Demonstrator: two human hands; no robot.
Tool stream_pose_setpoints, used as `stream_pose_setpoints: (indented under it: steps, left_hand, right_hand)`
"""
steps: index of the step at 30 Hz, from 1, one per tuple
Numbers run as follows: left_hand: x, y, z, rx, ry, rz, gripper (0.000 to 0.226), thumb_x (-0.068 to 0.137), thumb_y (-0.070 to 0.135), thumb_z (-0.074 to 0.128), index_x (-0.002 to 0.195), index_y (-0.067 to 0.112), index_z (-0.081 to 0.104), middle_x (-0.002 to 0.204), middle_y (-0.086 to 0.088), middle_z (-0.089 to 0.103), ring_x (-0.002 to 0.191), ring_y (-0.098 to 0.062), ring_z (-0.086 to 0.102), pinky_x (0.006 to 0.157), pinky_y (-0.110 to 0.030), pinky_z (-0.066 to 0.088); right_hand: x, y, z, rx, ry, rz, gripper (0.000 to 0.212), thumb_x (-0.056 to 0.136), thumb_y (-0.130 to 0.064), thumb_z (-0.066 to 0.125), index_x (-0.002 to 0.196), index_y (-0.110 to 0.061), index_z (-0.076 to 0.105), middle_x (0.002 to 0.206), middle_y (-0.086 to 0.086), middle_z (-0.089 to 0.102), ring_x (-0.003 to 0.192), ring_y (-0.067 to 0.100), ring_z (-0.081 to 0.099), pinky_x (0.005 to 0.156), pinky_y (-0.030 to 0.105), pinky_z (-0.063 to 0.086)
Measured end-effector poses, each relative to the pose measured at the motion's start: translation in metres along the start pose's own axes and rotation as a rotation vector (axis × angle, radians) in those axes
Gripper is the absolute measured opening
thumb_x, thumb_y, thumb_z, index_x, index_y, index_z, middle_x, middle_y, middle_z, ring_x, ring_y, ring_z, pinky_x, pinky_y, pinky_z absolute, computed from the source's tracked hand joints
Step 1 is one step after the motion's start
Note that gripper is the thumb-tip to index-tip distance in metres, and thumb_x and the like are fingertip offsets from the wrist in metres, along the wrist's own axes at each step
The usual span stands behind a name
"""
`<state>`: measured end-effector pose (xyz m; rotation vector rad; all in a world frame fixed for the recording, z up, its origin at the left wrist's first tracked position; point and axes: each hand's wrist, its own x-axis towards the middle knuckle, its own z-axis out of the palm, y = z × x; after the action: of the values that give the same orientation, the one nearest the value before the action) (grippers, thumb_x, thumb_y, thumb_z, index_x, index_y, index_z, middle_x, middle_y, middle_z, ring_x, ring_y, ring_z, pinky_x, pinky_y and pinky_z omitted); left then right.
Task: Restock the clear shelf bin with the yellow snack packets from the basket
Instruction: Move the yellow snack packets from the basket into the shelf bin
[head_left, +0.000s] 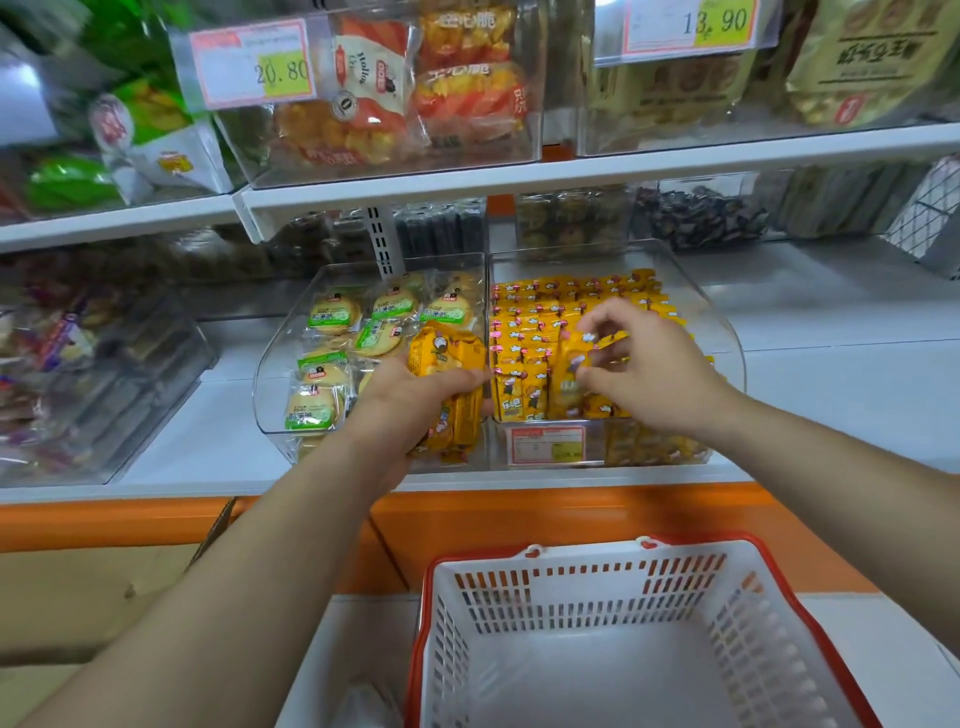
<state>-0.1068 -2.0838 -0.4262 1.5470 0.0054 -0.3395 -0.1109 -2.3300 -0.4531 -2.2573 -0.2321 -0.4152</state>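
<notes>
1. Head view: the left hand (410, 397) grips a bundle of yellow snack packets (448, 358), with its fingers curled around it, in front of the wall between two bins.
2. At 3 o'clock from it, the right hand (655, 370) is over the clear shelf bin (730, 358); its bent thumb and fingers pinch one yellow packet (573, 359).
3. This bin stands on the white shelf (841, 374) and holds upright rows of packets (540, 312).
4. At 9 o'clock from it stands a neighbour bin (270, 364) with green-label cakes (332, 316).
5. The basket (571, 590), white with a red rim, is at 6 o'clock from the clear shelf bin.
</notes>
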Motion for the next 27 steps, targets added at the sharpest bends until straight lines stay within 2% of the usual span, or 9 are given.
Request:
stream_pose_setpoints:
  steps: [3, 5, 9, 15, 17, 19, 21, 23, 27]
  left_hand:
    - [0.000, -0.001, -0.008, 0.023, 0.008, 0.024, 0.034, 0.088, 0.014, 0.076, 0.118, 0.012, 0.060, 0.099, -0.012, 0.079, 0.089, -0.031, 0.078, 0.072, -0.051, 0.062]
    - [0.000, -0.001, -0.011, 0.025, 0.013, 0.035, 0.034, 0.088, 0.015, 0.077, 0.118, 0.012, 0.061, 0.099, -0.012, 0.079, 0.089, -0.031, 0.078, 0.076, -0.055, 0.062]
    - [-0.001, -0.001, -0.015, 0.021, 0.029, 0.045, 0.030, 0.091, 0.018, 0.075, 0.117, 0.010, 0.062, 0.097, -0.014, 0.079, 0.090, -0.034, 0.077, 0.079, -0.056, 0.061]
    - [-0.005, -0.003, -0.004, 0.023, -0.005, 0.041, 0.035, 0.090, 0.021, 0.077, 0.119, 0.010, 0.061, 0.098, -0.016, 0.078, 0.087, -0.032, 0.078, 0.061, -0.041, 0.060]
    - [-0.006, -0.005, 0.003, 0.048, -0.035, 0.055, 0.033, 0.089, 0.023, 0.077, 0.117, 0.013, 0.062, 0.093, -0.012, 0.079, 0.082, -0.029, 0.078, 0.057, -0.037, 0.060]
    - [-0.008, -0.007, 0.011, 0.067, -0.083, 0.059, 0.026, 0.090, 0.024, 0.076, 0.112, 0.017, 0.063, 0.092, -0.011, 0.079, 0.081, -0.029, 0.078, 0.056, -0.037, 0.060]
    - [-0.011, -0.008, 0.019, 0.102, -0.122, 0.064, 0.024, 0.090, 0.027, 0.075, 0.111, 0.019, 0.065, 0.093, -0.011, 0.079, 0.082, -0.031, 0.078, 0.056, -0.036, 0.059]
    - [-0.012, -0.008, 0.026, 0.115, -0.169, 0.071, 0.022, 0.091, 0.027, 0.074, 0.110, 0.019, 0.068, 0.096, -0.012, 0.079, 0.084, -0.030, 0.078, 0.057, -0.034, 0.059]
    - [-0.015, -0.012, 0.039, 0.167, -0.219, 0.104, 0.019, 0.087, 0.027, 0.076, 0.104, 0.021, 0.071, 0.096, -0.008, 0.079, 0.090, -0.025, 0.077, 0.067, -0.034, 0.061]
  right_hand:
    - [0.001, -0.004, 0.005, -0.380, -0.110, -0.092, 0.029, 0.082, -0.026, 0.077, 0.106, -0.031, 0.062, 0.087, -0.018, 0.057, 0.077, 0.008, 0.057, 0.060, 0.018, 0.039]
    - [0.001, -0.005, 0.007, -0.561, -0.175, -0.115, 0.027, 0.085, -0.033, 0.073, 0.109, -0.027, 0.064, 0.092, -0.012, 0.060, 0.085, 0.014, 0.057, 0.061, 0.023, 0.041]
    - [-0.010, -0.007, 0.013, -0.682, -0.313, -0.101, 0.028, 0.095, -0.046, 0.052, 0.107, -0.028, 0.069, 0.105, -0.005, 0.067, 0.099, 0.019, 0.060, 0.077, 0.040, 0.055]
    - [-0.023, -0.005, 0.006, -0.741, -0.304, -0.108, 0.054, 0.091, -0.059, 0.053, 0.138, -0.032, 0.053, 0.131, -0.007, 0.052, 0.123, 0.017, 0.043, 0.101, 0.036, 0.043]
    - [-0.028, -0.012, 0.000, -0.577, -0.197, -0.121, 0.050, 0.089, -0.055, 0.057, 0.135, -0.036, 0.052, 0.124, -0.015, 0.054, 0.118, 0.011, 0.047, 0.095, 0.030, 0.043]
    - [-0.030, -0.023, -0.002, -0.178, -0.156, -0.022, 0.037, 0.092, -0.045, 0.060, 0.128, -0.042, 0.054, 0.108, -0.024, 0.059, 0.103, 0.003, 0.059, 0.084, 0.024, 0.049]
    - [-0.029, -0.034, -0.002, 0.171, -0.155, 0.116, 0.033, 0.096, -0.039, 0.059, 0.128, -0.041, 0.056, 0.101, -0.019, 0.063, 0.093, 0.007, 0.066, 0.077, 0.029, 0.056]
    - [-0.025, -0.043, -0.003, 0.315, -0.160, 0.187, 0.031, 0.098, -0.041, 0.055, 0.129, -0.040, 0.057, 0.106, -0.012, 0.064, 0.096, 0.012, 0.067, 0.076, 0.036, 0.059]
    - [-0.023, -0.050, -0.006, 0.369, -0.171, 0.219, 0.026, 0.092, -0.049, 0.062, 0.098, -0.025, 0.070, 0.096, 0.012, 0.069, 0.086, 0.028, 0.067, 0.070, 0.042, 0.059]
